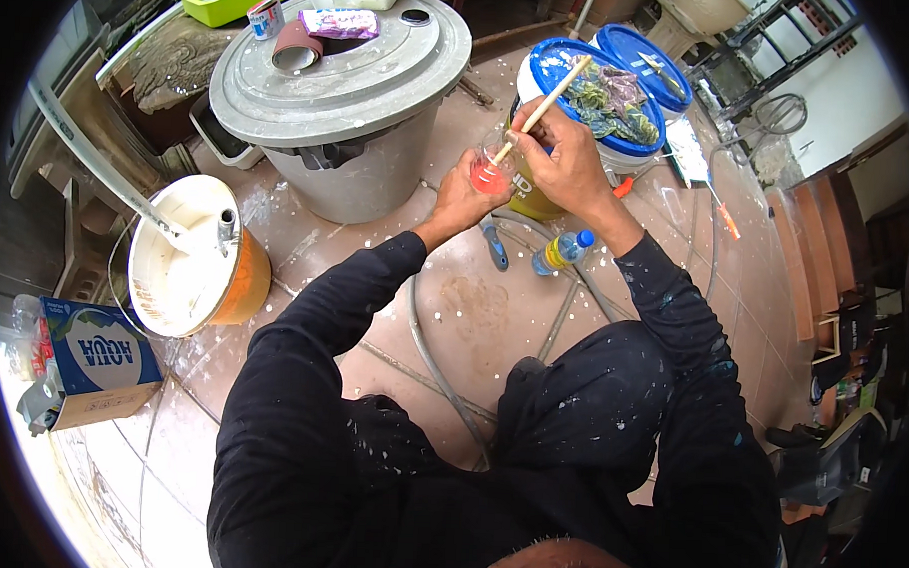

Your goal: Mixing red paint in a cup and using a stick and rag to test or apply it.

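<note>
My left hand (455, 202) is wrapped round a small clear cup (489, 173) with pinkish-red paint in it. My right hand (571, 166) pinches a pale wooden stick (559, 90), which slants down with its lower end at the cup. Whether that end carries bristles, I cannot tell. Just below the hands, a scraper-like tool with a blue-grey handle (495, 245) lies on the tiles, beside a clear bottle with a blue cap (563, 253). Behind my right hand stands a white bucket with a blue lid (543, 55), topped by a crumpled paint-stained rag (611, 101).
A large grey lidded bin (353, 175) stands ahead on the left, bearing a can (266, 19) and a purple packet (339, 23). An orange bucket of white paint (249, 277) and a cardboard box (105, 407) are at left. A grey hose (422, 348) crosses the paint-spotted tiles.
</note>
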The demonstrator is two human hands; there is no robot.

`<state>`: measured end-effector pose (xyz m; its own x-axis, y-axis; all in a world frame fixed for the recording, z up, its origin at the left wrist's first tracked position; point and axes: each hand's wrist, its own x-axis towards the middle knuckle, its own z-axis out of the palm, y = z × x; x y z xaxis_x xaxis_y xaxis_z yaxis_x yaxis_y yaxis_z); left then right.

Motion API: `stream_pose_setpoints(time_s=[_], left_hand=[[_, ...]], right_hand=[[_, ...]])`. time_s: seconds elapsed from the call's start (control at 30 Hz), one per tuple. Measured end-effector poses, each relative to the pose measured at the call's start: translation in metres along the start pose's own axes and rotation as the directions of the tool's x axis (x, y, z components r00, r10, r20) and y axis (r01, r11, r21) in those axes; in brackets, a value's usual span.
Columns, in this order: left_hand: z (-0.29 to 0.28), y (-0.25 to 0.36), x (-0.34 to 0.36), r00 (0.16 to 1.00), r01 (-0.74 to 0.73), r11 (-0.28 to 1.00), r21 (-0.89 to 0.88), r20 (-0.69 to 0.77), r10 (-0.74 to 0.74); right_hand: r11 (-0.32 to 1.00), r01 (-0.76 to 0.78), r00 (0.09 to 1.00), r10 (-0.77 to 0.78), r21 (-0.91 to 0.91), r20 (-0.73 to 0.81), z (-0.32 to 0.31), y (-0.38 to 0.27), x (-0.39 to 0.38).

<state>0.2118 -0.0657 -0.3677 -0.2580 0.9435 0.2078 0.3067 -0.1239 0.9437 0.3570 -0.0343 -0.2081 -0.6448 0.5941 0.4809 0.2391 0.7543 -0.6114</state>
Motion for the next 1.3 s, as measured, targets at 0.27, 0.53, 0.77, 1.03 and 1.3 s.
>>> stream_pose_setpoints(time_s=[0.27, 0.53, 0.77, 1.03, 1.3], left_hand=[[-0.001, -0.001, 0.001, 1.000, 0.001, 1.000, -0.007, 0.006, -0.001], [-0.002, 0.005, -0.002, 1.000, 0.015, 1.000, 0.019, 0.013, -0.015], [-0.006, 0.000, -0.007, 0.994, 0.043, 0.999, 0.013, 0.096, -0.045], [0.004, -0.076, -0.025, 0.959, 0.149, 0.988, -0.043, 0.249, -0.134], [0.005, -0.128, -0.051, 0.903, 0.192, 0.907, 0.375, 0.295, -0.313]], right_hand=[[0.999, -0.004, 1.000, 0.005, 0.035, -0.021, 0.001, 0.000, -0.001], [0.999, 0.000, 1.000, -0.001, -0.041, -0.026, 0.000, 0.001, -0.001], [0.996, -0.016, 0.999, 0.013, -0.086, -0.032, 0.006, 0.019, -0.004], [0.969, -0.126, 0.981, 0.153, -0.214, 0.117, 0.036, 0.054, -0.019], [0.953, -0.182, 0.856, 0.275, -0.241, 0.438, 0.064, 0.075, -0.043]])
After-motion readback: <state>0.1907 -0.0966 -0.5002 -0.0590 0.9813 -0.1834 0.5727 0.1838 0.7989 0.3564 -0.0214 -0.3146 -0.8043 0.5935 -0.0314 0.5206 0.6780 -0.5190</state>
